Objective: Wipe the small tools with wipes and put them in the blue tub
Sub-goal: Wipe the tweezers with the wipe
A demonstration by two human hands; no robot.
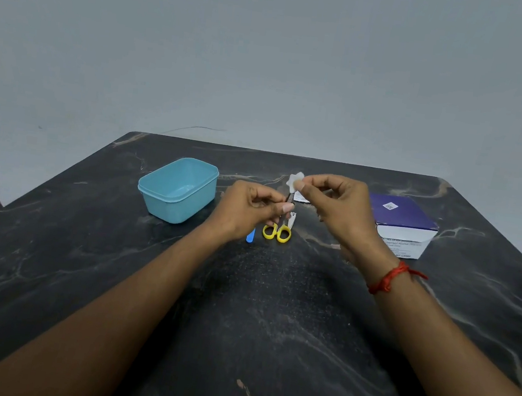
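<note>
Wiping a thin metal tool (pixel 290 198).
Left hand (pixel 248 209) pinches it; right hand (pixel 340 207) pinches the white wipe (pixel 295 180) on its tip.

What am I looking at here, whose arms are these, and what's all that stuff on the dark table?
There is no machine here. A person wears a camera on the head, so this one picture looks forward and down at their own two bare arms. The left hand pinches a thin metal tool. The right hand pinches a small white wipe at the tool's upper end. On the table lie yellow scissors and a blue item, partly hidden by the left hand. An empty blue tub stands to the left, and a purple and white box to the right.
</note>
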